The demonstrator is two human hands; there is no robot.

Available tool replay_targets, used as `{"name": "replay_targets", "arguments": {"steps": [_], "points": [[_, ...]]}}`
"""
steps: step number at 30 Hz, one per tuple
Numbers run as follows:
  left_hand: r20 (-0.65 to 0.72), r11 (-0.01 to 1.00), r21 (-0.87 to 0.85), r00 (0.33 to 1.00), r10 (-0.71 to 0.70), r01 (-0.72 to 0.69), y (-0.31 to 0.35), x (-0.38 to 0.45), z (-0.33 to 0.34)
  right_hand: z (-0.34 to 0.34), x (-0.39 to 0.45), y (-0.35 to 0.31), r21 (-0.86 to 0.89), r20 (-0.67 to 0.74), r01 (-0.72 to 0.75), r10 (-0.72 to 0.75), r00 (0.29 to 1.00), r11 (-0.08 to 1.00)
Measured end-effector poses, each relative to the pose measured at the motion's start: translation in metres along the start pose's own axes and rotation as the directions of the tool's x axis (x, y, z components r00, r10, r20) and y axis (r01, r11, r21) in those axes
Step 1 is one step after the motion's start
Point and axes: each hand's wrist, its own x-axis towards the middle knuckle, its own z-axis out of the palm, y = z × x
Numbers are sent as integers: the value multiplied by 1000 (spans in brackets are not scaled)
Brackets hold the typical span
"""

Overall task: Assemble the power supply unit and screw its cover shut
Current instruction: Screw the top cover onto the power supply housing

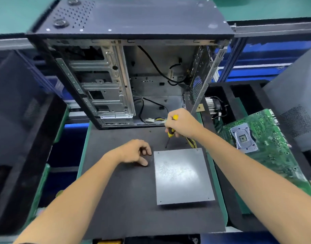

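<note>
two hands [135, 152] — one screwdriver [172, 127], one power supply unit [181, 175].

power supply unit [183, 176] on mat [119, 199], near-right; open computer case [126, 67] behind; motherboard [267, 147] right; screwdriver [171, 131] between unit and case.

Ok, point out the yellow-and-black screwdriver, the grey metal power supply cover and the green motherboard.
Yellow-and-black screwdriver [171, 133]: head view, lower handle below the right hand [182, 123].
Grey metal power supply cover [182, 175]: head view, middle of its flat top.
Green motherboard [267, 150]: head view, bare board beside the socket.
</note>
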Motion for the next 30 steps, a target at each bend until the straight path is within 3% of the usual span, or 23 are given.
{"name": "replay_targets", "arguments": {"steps": [5,12,14,16,18,20,24,30], "points": [[-220,993,114,975,35,-10,-3,-8,25,14,-6,2,12,-34,16,-16,999,1000],[-341,982,170,940,-19,82,-2,-7,44,-1,-26,-8,159,-100,117,-102,990,980],[-432,997,23,900,-61,79,1,-11,44,-6,-32,-17,200,-126,157,-133,983,967],[-557,971,-239,819,-137,1,10,-19,37,-8,-37,-28,214,-155,196,-165,974,957],[-606,871,-463,777,-174,-166,23,-29,30,-9,-42,-39,202,-174,237,-204,963,950],[-606,773,-571,778,-169,-276,38,-39,27,-9,-47,-50,206,-193,273,-235,953,940],[-585,718,-617,798,-146,-322,60,-49,32,-8,-58,-63,202,-201,306,-266,943,931],[-634,788,-537,761,-140,-302,66,-53,41,-12,-69,-66,176,-190,311,-278,942,934]]}}
